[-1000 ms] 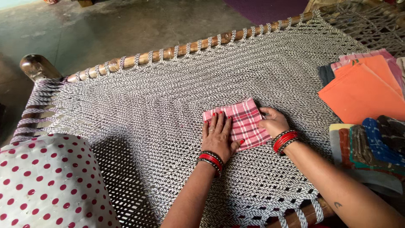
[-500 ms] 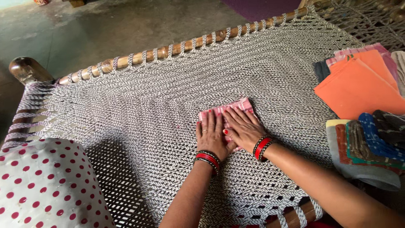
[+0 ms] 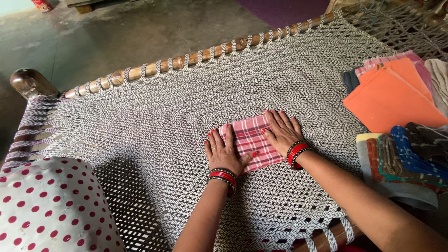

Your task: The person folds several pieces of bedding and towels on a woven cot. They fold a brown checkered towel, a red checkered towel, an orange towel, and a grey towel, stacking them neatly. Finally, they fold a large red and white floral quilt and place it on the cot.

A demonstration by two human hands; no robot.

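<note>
The cloth (image 3: 251, 141) lies on the cot (image 3: 186, 107), between the two grips: left hand (image 3: 223, 151) flat on its left edge, right hand (image 3: 281, 131) flat on its right edge. Right of the right grip lie two piles (image 3: 396, 100), one behind the other. Left of the left grip sits a pillow (image 3: 51, 205).

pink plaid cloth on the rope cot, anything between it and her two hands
Nothing visible does. The left hand lies flat on the left edge of the folded pink and white plaid cloth, and the right hand presses on its right edge, both directly touching it on the black-and-white woven rope cot.
</note>
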